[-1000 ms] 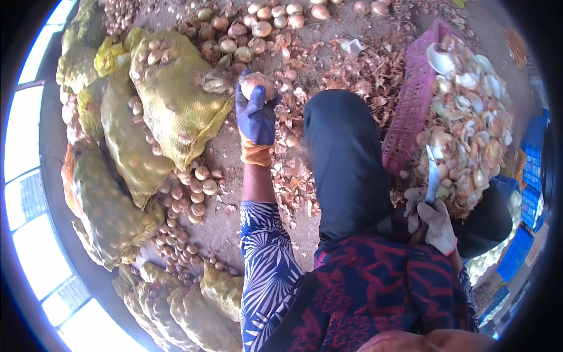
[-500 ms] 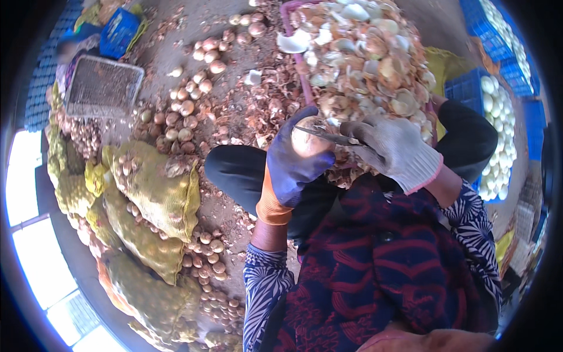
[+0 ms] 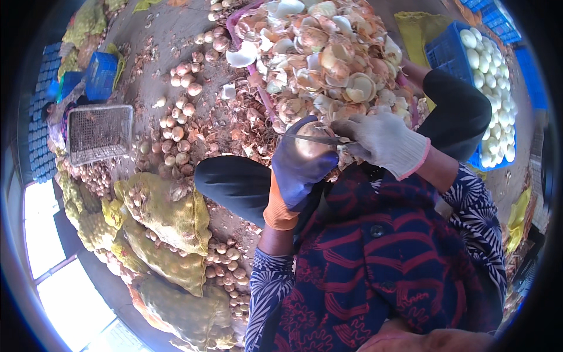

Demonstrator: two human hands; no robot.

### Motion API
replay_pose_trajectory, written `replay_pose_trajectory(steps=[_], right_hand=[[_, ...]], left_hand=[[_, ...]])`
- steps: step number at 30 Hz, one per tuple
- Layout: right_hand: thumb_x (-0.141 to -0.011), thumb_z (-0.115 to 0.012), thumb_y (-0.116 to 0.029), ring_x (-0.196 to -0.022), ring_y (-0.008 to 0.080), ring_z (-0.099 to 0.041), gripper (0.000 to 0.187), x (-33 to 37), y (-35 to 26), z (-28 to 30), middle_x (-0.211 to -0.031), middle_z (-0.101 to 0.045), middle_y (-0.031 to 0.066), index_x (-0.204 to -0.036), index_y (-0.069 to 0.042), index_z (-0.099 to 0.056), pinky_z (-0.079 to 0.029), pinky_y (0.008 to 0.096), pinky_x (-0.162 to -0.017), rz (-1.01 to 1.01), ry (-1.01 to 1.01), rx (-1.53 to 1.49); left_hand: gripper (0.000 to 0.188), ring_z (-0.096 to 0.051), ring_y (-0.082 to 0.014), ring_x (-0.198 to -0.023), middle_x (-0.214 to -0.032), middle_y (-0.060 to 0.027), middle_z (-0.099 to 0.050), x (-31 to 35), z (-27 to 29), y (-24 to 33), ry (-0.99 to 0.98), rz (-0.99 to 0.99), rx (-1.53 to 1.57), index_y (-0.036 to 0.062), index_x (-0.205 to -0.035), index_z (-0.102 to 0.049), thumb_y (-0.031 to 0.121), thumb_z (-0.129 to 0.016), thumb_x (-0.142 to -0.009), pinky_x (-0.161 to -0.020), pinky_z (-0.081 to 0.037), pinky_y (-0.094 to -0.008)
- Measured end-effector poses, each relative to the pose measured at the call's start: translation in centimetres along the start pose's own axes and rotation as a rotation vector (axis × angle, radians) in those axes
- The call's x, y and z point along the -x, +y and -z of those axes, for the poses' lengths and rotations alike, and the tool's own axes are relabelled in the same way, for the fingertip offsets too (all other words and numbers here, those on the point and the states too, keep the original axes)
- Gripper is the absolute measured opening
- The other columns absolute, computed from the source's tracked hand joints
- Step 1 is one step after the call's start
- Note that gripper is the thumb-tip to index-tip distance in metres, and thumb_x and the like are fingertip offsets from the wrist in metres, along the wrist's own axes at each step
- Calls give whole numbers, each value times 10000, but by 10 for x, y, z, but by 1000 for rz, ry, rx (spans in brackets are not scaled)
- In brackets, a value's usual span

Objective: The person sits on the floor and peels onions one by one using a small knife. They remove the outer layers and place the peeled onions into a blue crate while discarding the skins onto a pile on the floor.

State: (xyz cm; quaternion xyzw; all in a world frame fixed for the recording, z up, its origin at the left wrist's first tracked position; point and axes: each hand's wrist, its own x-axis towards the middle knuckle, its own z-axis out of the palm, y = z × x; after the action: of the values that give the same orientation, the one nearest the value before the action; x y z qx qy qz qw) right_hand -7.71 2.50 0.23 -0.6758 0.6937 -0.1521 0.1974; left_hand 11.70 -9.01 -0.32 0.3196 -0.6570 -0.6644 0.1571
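Note:
My left hand, in a purple glove with an orange cuff, is closed around an onion that has its brown skin on. In a whitish knit glove, my right hand grips a knife. The blade lies across the onion's upper side, pointing left; whether it has cut in cannot be made out. Just beyond both hands is a heaped crate of onion peels, its pinkish rim showing at the left.
Loose onions and scattered skins lie on the floor to the left. Yellow mesh sacks of onions stand nearer, below a grey crate. At right, a blue crate holds peeled onions. Another person sits at far left.
My view has shifted, so the peel heap and right-hand crate sit further left or higher. The knife blade lies flatter across the onion. Both hands keep their holds.

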Motion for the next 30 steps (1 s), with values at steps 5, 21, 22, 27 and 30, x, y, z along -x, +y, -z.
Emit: replay_pose_trajectory(steps=[5, 21, 22, 27, 30], right_hand=[[-852, -663, -220, -778, 324, -694, 279, 10, 14, -21, -907, -658, 93, -1109, -119, -623, -531, 453, -638, 20, 145, 54], [-823, -722, -252, -883, 332, -703, 374, 35, 54, -20, -949, -674, 126, -1151, -90, -645, -562, 440, -717, 66, 43, -32], [-828, -719, -254, -882, 336, -704, 359, 36, 51, -17, -936, -680, 131, -1137, -86, -649, -561, 444, -719, 11, 25, -33], [-866, -674, -208, -876, 379, -711, 179, 27, 61, -19, -851, -711, 181, -961, -57, -671, -557, 490, -710, -284, -181, 14], [-875, -665, -192, -858, 401, -706, 164, 32, 56, -29, -862, -711, 189, -946, -44, -661, -540, 516, -678, -134, 145, -273]], left_hand=[[706, -636, -268, -1111, -1240, -165, -646, 0, -20, -2, 42, 14, -102, -41, -1331, -559, 341, -846, -811, -986, -499, -380], [461, -666, -174, -959, -1092, -94, -689, 19, -51, -47, -66, 114, 326, -47, -1279, -588, 170, -740, -901, -863, -544, -313], [456, -671, -178, -960, -1088, -95, -695, 17, -53, -45, -64, 112, 318, -48, -1280, -592, 152, -741, -898, -864, -549, -319], [708, -647, -191, -1098, -1220, -128, -678, 12, -65, -20, -171, -47, 84, -64, -1389, -538, 159, -843, -789, -990, -512, -343], [768, -641, -201, -1125, -1278, -128, -660, 3, -64, -23, -112, 20, 304, -60, -1419, -513, 175, -860, -775, -1022, -493, -346]])
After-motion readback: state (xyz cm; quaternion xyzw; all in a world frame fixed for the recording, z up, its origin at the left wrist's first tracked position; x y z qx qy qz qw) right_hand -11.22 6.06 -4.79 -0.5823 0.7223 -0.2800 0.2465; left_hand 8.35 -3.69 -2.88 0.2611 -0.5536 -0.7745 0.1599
